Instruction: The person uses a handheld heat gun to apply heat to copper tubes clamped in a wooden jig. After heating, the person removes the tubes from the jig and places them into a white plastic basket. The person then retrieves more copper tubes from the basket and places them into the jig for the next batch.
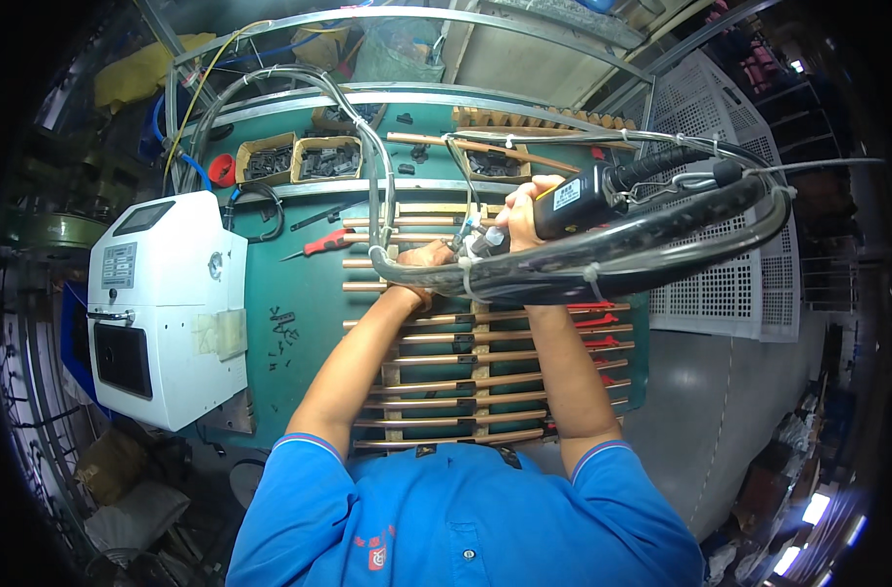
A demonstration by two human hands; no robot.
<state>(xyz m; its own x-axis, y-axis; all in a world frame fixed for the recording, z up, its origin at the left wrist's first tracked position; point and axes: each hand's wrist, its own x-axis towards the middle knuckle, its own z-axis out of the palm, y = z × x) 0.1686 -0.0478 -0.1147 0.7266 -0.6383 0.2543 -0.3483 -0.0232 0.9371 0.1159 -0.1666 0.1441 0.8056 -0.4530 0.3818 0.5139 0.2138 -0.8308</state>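
Observation:
My right hand [524,217] is wrapped round a black handheld power tool [568,201] with a pale label; its front end points left toward my other hand. A thick bundle of clear and black hoses [563,269] runs from the tool across my wrists and arches to the left. My left hand [424,262] is closed over the copper tubes beside the tool's front end; the hoses partly cover it, and what its fingers hold is hidden. Several copper tubes [436,336] lie side by side across wooden strips, with small black clips [463,344] along them and red pieces [602,321] near their right ends.
A white machine [162,303] stands at the left. A red-handled screwdriver [323,244] and scattered black bits [284,328] lie on the green table [270,377]. Cardboard boxes of black parts [326,161] and a red cup [222,170] sit behind. White perforated panels [720,205] stand at the right.

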